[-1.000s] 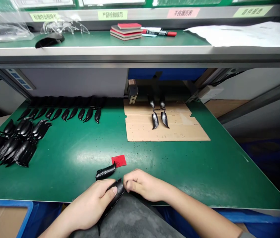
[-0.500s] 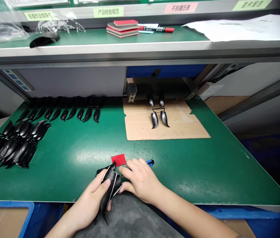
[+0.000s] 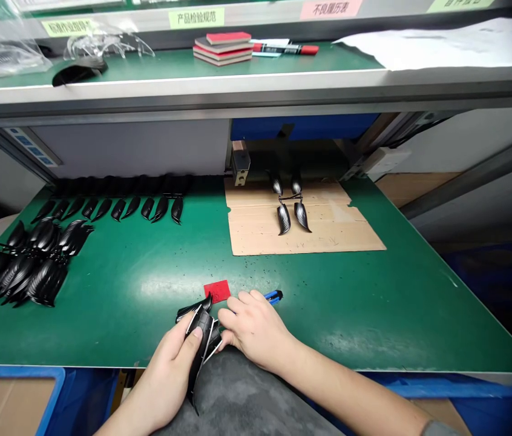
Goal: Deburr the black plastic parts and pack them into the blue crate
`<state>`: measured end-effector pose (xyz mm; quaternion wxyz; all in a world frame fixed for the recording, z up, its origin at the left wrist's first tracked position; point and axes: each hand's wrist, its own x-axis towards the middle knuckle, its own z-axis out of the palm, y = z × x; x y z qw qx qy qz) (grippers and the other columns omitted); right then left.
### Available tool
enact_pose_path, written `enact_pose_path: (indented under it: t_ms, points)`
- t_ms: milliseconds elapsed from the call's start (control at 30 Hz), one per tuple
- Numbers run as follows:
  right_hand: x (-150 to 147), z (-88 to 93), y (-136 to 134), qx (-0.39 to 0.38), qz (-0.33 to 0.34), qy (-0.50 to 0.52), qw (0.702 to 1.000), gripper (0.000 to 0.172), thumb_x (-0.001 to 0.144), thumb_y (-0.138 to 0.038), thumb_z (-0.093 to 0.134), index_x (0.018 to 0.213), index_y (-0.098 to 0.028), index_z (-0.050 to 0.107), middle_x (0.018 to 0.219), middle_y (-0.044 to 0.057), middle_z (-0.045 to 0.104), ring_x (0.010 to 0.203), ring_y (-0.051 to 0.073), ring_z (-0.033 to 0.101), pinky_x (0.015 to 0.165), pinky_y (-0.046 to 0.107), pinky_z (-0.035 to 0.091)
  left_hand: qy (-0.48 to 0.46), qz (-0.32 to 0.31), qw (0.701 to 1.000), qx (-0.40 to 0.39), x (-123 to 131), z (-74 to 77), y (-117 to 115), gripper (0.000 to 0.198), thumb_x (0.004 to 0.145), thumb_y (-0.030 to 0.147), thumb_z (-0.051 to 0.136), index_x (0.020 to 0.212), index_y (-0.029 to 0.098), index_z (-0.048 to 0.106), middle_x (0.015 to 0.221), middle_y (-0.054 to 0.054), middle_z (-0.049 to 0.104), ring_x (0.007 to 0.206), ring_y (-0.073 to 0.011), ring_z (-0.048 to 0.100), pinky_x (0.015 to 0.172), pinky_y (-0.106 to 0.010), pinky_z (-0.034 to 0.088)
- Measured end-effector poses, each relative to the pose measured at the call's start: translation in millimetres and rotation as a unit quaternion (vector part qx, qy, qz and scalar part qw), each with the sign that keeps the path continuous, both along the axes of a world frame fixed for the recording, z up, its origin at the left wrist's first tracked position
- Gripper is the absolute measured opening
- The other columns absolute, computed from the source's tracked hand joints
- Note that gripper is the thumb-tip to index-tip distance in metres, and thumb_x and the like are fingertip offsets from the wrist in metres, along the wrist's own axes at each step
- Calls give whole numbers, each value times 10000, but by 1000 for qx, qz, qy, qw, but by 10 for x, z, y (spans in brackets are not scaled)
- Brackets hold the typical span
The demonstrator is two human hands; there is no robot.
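Note:
My left hand (image 3: 167,369) grips a curved, ribbed black plastic part (image 3: 200,348) that stands lengthwise, with its pointed tip toward me. A second black piece (image 3: 192,309) lies against it at the far side, and the two overlap. My right hand (image 3: 253,327) rests on the green bench top beside them, its fingers curled. A tool with a blue handle (image 3: 274,296) sticks out past those fingers, and most of it is hidden. A small red pad (image 3: 216,290) lies just beyond the black parts.
Rows of similar black parts (image 3: 111,209) and a heap of them (image 3: 29,269) lie to the left. A cardboard sheet (image 3: 301,233) with a joined pair of parts (image 3: 292,219) lies ahead. Above is a shelf (image 3: 169,82) holding booklets (image 3: 223,48) and markers (image 3: 285,49).
The black parts have come together at my left hand and turned lengthwise. My right hand has moved onto the blue-handled tool. Over the last half second little has moved.

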<state>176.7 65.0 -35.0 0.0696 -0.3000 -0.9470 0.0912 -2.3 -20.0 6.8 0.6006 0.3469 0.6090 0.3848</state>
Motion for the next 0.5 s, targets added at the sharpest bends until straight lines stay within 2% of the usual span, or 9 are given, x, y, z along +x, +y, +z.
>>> enact_pose_path:
  t_ms: [100, 233, 333, 400, 467, 500]
  points:
    - [-16, -17, -8, -11, 7, -7, 1000, 427, 908, -585, 404, 786, -207, 560, 757, 15, 592, 694, 167, 445, 632, 322, 213, 14, 3, 1000, 6, -5, -22, -19, 435, 828, 387, 579, 1220, 200, 609, 755, -62, 669, 717, -242, 608, 599, -309, 498]
    - [-34, -45, -9, -43, 20, -23, 999, 396, 919, -534, 427, 783, -198, 586, 750, 28, 619, 683, 167, 486, 631, 308, 248, 37, 11, 999, 4, -15, -63, -34, 433, 808, 368, 609, 1211, 211, 622, 946, -99, 694, 876, -285, 616, 659, -330, 513]
    - [-22, -47, 34, -139, 45, 12, 989, 456, 909, -572, 411, 762, -184, 598, 722, 32, 621, 673, 161, 515, 639, 287, 305, 47, 16, 999, 4, -15, -76, -37, 423, 800, 365, 621, 1194, 214, 636, 1067, -109, 678, 974, -305, 598, 715, -345, 521]
    - [7, -49, 77, -280, 86, 88, 952, 481, 909, -594, 387, 789, -183, 605, 746, 22, 624, 691, 144, 536, 654, 259, 352, 53, 18, 998, 6, -16, -82, -44, 428, 799, 366, 622, 1200, 218, 633, 1130, -107, 660, 1018, -312, 586, 748, -355, 523]
    - [48, -73, 111, -429, 113, 176, 879, 527, 904, -631, 345, 806, -180, 601, 751, 8, 607, 686, 123, 539, 649, 230, 390, 59, 21, 998, 3, -23, -90, -59, 449, 798, 370, 622, 1224, 227, 616, 1188, -103, 639, 1021, -312, 590, 745, -356, 528]
    - [70, -95, 119, -478, 110, 208, 846, 577, 899, -659, 294, 802, -175, 592, 717, 1, 582, 654, 114, 528, 626, 221, 401, 60, 23, 998, -2, -28, -93, -69, 461, 799, 373, 621, 1237, 232, 606, 1208, -102, 630, 1008, -310, 598, 730, -354, 532]
